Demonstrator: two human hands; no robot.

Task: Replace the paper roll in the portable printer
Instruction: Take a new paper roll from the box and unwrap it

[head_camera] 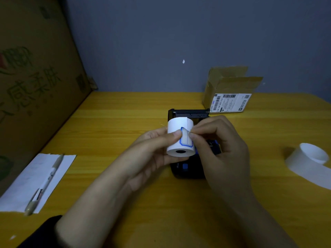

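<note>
Two bare forearms rise from the bottom of the frame, and at centre the left hand is wrapped around a fresh paper roll, while the right hand pinches the blue-edged seal sticker on it. Directly behind, the black portable printer sits with its lid open, seemingly emptied; loading and closing remain. Count: one new roll, one loose spent paper coil at right, one small shipping box upper right, one pen on one sheet of paper lower left.
</note>
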